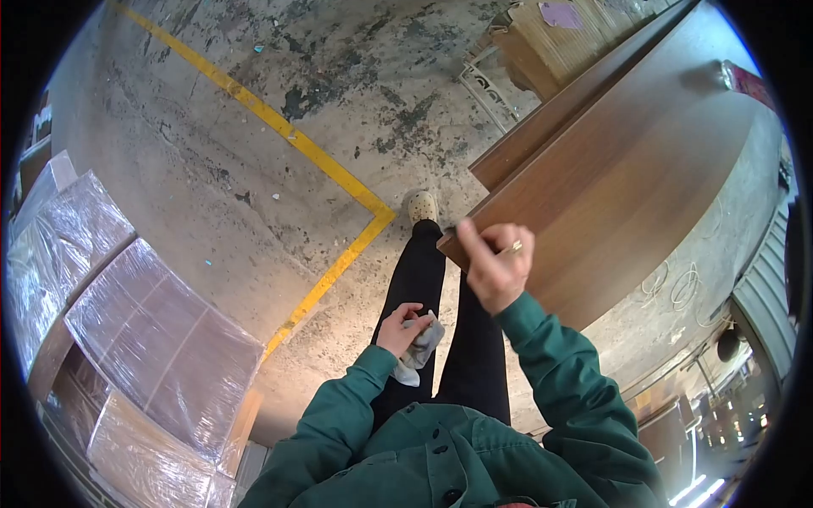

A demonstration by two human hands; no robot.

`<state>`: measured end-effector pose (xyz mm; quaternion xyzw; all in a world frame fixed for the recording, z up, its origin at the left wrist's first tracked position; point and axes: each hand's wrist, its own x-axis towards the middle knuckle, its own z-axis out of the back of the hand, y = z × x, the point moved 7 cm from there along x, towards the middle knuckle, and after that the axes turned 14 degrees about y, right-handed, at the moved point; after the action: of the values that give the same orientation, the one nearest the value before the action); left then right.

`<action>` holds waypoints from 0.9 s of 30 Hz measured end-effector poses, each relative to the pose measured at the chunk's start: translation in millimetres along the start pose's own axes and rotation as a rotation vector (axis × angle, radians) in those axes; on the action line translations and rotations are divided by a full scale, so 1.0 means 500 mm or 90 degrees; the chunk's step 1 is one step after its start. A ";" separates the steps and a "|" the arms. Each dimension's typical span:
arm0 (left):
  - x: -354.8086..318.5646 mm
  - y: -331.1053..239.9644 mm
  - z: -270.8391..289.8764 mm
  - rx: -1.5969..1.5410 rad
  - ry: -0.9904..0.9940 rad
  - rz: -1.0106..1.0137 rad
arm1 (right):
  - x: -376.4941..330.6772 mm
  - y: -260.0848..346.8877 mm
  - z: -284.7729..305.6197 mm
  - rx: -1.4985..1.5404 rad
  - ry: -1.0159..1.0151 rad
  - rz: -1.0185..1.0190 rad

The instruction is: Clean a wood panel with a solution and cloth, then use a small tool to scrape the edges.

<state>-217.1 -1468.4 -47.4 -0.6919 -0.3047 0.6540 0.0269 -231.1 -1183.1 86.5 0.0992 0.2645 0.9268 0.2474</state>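
My left hand (396, 331) is closed around a crumpled grey-white rag (425, 341) in front of my legs. Slightly blurred, my right hand (498, 264) is over the near corner of a long brown wooden panel (618, 186). Its fingers are curled and the thumb points toward the panel's end edge. A small gold-coloured spot, perhaps a ring, shows at the fingers. Whether this hand grips the panel or something small is hidden. Against the panel's far side lies a second brown board (542, 127).
Toward the far end of the panel lies a clear, red-labelled object (745, 83). Behind the boards is torn cardboard (550, 46). Film-wrapped stacks (161, 339) stand at left. A yellow line (313, 152) crosses the worn floor; loose cord (682, 288) lies right of the panel.
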 end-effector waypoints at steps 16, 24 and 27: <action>-0.018 0.013 0.027 -0.147 -0.031 0.031 | -0.004 0.019 -0.013 0.058 0.070 0.010; -0.032 0.067 0.115 -0.300 -0.096 0.040 | -0.012 0.028 -0.018 0.124 0.142 -0.019; -0.038 0.049 0.149 -0.345 -0.108 0.011 | -0.010 0.029 -0.021 0.099 0.146 -0.051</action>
<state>-275.6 -1523.8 -52.0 -0.6192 -0.4636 0.6046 -0.1900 -236.1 -1201.1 85.0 0.0008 0.3662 0.8981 0.2437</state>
